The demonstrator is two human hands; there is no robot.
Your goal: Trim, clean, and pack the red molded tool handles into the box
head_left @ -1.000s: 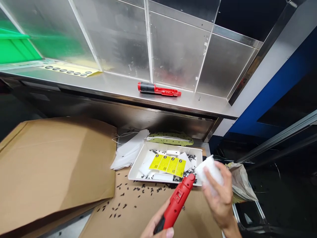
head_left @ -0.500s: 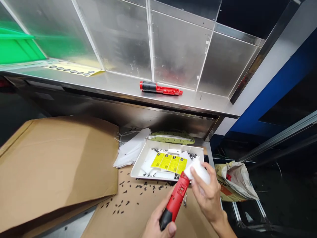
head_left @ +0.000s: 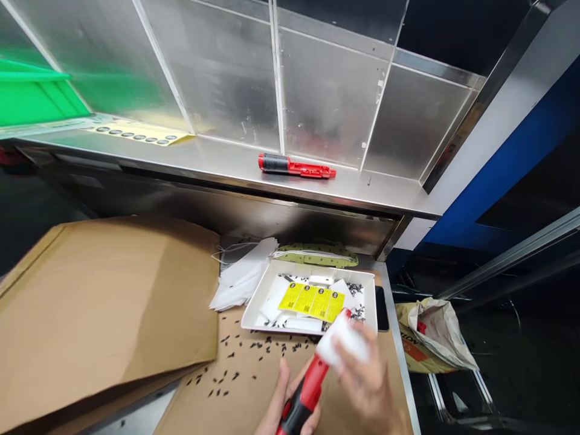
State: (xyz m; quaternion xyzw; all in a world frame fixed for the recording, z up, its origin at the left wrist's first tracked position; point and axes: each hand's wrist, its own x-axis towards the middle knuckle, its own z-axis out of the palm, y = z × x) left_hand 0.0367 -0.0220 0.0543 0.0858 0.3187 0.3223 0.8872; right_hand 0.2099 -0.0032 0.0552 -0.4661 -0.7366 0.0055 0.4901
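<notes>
White wad (head_left: 338,343) slid down red tool (head_left: 313,380), in right hand (head_left: 368,376).

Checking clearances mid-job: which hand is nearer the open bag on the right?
Right. The right hand, holding white material around the red-and-black tool, is just left of the bag; the left hand, on the tool's lower part, is farther left.

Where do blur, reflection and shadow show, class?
Head view: the right hand and white wad look blurred; head view: metal panels glow green beside the green bin; head view: shadow darkens the right part of the big cardboard piece.
</notes>
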